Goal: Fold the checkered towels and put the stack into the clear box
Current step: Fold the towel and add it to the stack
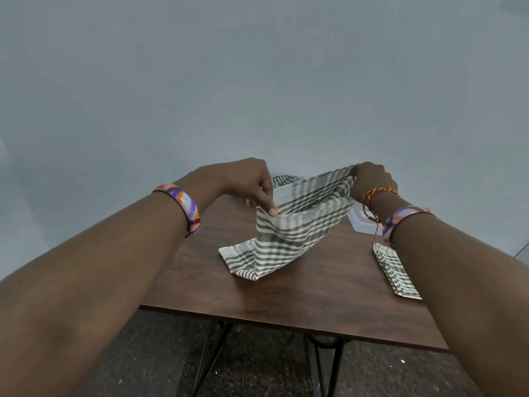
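Observation:
A green-and-white checkered towel [289, 230] hangs over the middle of the brown table [286, 293]. My left hand [252, 181] pinches its upper left corner and my right hand [370, 180] grips its upper right corner. The towel's lower end lies on the tabletop. A folded checkered towel [396, 272] lies at the table's right side, partly under my right forearm. The clear box [361, 222] stands behind my right wrist, mostly hidden. More checkered cloth [282, 179] shows behind the held towel.
The table stands close to a plain grey wall [257, 81]. Its near edge runs across the lower view, with black metal legs [211, 359] and dark speckled floor [257, 368] beneath.

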Tool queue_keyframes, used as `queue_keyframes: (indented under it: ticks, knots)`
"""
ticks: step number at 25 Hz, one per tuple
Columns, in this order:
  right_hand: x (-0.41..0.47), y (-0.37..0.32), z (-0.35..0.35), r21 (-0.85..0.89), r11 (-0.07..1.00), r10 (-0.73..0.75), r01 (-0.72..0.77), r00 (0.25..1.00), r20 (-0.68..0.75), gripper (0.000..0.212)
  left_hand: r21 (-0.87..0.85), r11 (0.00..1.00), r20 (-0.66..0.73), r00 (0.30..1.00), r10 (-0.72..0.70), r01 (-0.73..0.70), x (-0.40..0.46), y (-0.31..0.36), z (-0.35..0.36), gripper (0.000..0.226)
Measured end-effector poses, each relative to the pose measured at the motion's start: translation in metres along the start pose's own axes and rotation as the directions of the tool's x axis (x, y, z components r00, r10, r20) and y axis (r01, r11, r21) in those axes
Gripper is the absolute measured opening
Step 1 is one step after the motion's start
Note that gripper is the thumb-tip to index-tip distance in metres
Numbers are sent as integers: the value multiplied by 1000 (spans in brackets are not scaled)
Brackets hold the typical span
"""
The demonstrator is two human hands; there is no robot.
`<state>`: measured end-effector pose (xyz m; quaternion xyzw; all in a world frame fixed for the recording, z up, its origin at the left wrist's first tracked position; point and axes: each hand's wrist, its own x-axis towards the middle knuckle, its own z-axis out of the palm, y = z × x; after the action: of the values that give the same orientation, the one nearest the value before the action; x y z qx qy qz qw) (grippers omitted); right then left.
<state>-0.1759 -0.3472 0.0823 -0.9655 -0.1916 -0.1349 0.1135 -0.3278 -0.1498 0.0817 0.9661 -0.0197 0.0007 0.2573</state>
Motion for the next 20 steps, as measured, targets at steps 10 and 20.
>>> queue_keyframes:
  ticks: [10, 20]
  knots:
    - [-13, 23, -12, -64, 998, 8, 9, 966, 259, 48, 596, 759, -437, 899, 34, 261, -10, -8, -9, 30]
    - [-2, -7, -55, 265, 954, -146, 139, 989, 6, 36, 273, 882, -655, 746, -123, 384, -12, -27, -58, 29]
